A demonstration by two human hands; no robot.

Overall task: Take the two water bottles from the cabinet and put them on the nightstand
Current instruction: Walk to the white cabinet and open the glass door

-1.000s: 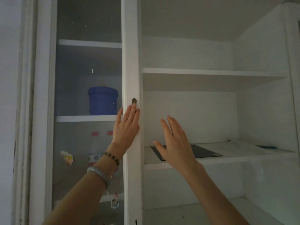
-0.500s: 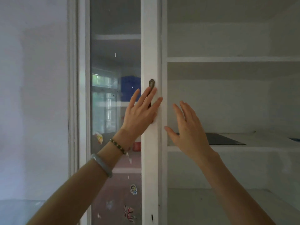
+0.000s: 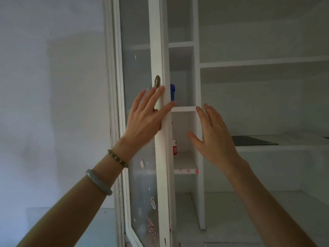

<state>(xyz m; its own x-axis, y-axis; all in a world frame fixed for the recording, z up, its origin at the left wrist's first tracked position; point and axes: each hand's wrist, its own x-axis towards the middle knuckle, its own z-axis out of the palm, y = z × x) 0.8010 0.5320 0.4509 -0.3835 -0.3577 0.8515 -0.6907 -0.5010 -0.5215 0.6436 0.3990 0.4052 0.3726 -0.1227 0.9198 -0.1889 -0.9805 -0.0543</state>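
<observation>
One water bottle [image 3: 174, 146] shows as a thin sliver with a red label, standing on a shelf inside the cabinet in the gap beside the door. I cannot see a second bottle. My left hand [image 3: 144, 120] lies on the white stile of the glass cabinet door [image 3: 159, 41], just below its metal knob [image 3: 157, 81]. Its fingers are spread over the door's edge and its thumb is hidden behind it. My right hand [image 3: 215, 139] hovers open and empty in front of the cabinet's upright divider [image 3: 196, 68], touching nothing.
A blue tub [image 3: 172, 92] sits on the shelf above the bottle. To the right are open white shelves, one with a flat black mat [image 3: 252, 140]. Stickers dot the lower door glass [image 3: 153, 203]. A bare wall fills the left.
The glass door has swung open towards me under my left hand, opening a gap that shows the bottle and the blue tub. My view has shifted, so the cabinet sits further right.
</observation>
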